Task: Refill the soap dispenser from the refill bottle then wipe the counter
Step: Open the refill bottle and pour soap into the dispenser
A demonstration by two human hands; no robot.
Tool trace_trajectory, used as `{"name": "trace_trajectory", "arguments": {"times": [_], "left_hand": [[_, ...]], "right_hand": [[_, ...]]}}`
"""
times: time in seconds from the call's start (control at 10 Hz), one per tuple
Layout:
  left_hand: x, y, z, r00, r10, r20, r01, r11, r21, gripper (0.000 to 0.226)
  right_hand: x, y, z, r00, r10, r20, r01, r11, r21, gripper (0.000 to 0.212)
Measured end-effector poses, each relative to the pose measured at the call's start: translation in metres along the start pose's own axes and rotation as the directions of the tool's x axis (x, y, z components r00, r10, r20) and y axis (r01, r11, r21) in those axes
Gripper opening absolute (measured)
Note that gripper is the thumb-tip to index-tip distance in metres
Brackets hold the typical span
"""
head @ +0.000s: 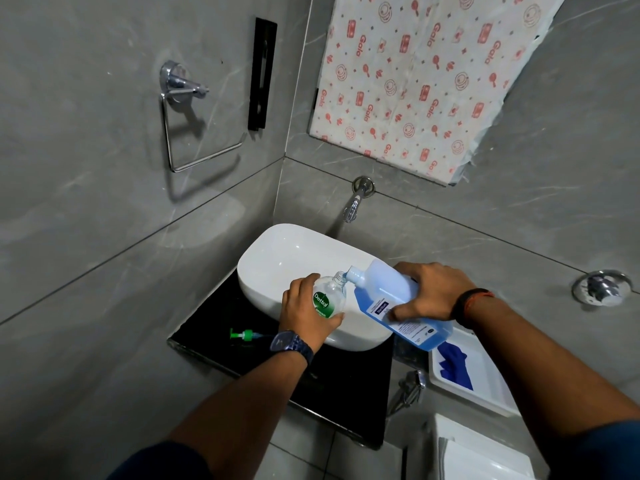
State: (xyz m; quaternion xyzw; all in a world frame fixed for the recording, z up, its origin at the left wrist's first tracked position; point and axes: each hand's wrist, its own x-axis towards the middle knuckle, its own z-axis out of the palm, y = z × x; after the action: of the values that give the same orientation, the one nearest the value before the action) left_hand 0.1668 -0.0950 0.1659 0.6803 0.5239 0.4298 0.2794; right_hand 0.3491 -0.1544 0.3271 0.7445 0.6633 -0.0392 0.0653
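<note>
1. The pump (246, 335) lies on its side on the black tabletop (207, 323), left of the basin (277, 258) and apart from the bottle it belongs to. So the opening step is done: the dispenser has its top off.
2. The left hand (304, 311) is wrapped around the dispenser (329, 296), fingers closed on its clear body, holding it tilted over the front of the basin with its open neck pointing up and to the right. It looks nearly empty (the clear plastic makes the level hard to read).
3. The refill (391, 299) is tipped down to the left, its spout right at the dispenser's neck, touching or nearly so. I cannot make out a stream, though blue liquid fills the lower part of the refill. I judge the pour to be just starting or under way, with most of the filling left to do.
4. The right hand (433, 292) grips the refill from above, fingers over its back and thumb pressed on the label.
5. The cloth (452, 367), blue, lies in a white tray (485, 379) at the right, well clear of both hands. Wiping has not begun.
6. Left to do, as I read it: finish the pour, set the refill down, fit the pump back on, then take the cloth and wipe the tabletop.
</note>
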Motion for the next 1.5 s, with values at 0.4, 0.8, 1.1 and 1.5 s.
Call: {"name": "trace_trajectory", "arguments": {"times": [0.4, 0.8, 1.1, 1.5], "left_hand": [[0.0039, 0.0032, 0.0027, 1.0, 0.001, -0.003, -0.001, 1.0, 0.007, 0.086], [0.0061, 0.0045, 0.0043, 1.0, 0.001, -0.005, -0.001, 1.0, -0.014, 0.085], [0.0068, 0.0032, 0.0045, 1.0, 0.008, -0.007, -0.008, 1.0, -0.008, 0.085], [0.0084, 0.005, 0.0033, 1.0, 0.003, -0.004, -0.003, 1.0, -0.006, 0.085]], "right_hand": [[0.0008, 0.0008, -0.0035, 1.0, 0.009, -0.007, -0.009, 1.0, 0.001, 0.079], [0.0014, 0.001, -0.0055, 1.0, 0.011, 0.004, -0.011, 1.0, 0.005, 0.08], [0.0032, 0.0015, -0.0042, 1.0, 0.015, 0.013, -0.015, 1.0, 0.005, 0.08], [0.004, 0.0002, -0.0069, 1.0, 0.015, 0.0, -0.015, 1.0, -0.001, 0.081]]}}
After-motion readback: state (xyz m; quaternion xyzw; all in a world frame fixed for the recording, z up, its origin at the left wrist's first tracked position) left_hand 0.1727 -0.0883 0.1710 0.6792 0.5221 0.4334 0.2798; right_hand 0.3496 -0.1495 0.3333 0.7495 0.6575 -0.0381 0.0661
